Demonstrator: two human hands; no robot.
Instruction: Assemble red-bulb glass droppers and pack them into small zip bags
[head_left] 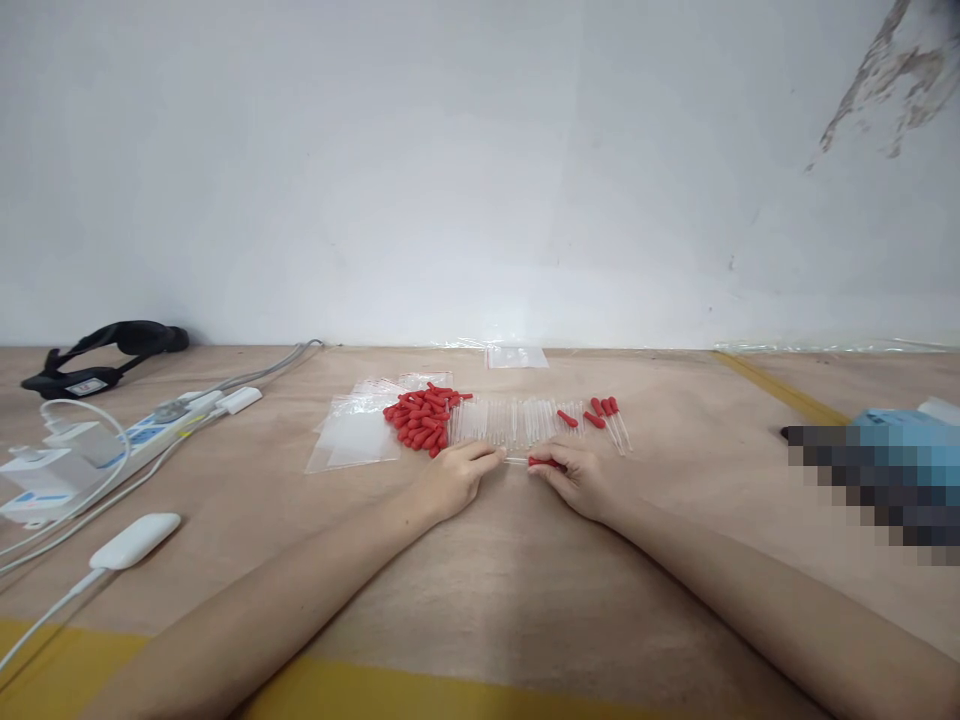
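Note:
Between my two hands lies a thin clear glass dropper tube (516, 461), held level just above or on the table. My left hand (459, 478) pinches its left end. The fingers of my right hand (577, 478) are closed on a red rubber bulb (541, 462) at the tube's right end; how far the tube sits inside it I cannot tell. Behind my hands is a row of clear glass tubes (514, 422). A heap of red rubber bulbs (420, 418) lies left of the row. To the right are droppers with red bulbs fitted (606, 407).
Clear zip bags (349, 440) lie left of the heap, another bag (517, 357) by the wall. On the left are a power strip (150, 430), white cables, a white puck-like device (135, 540) and a black strap (112, 355). A blue item (907, 440), partly pixelated, is far right.

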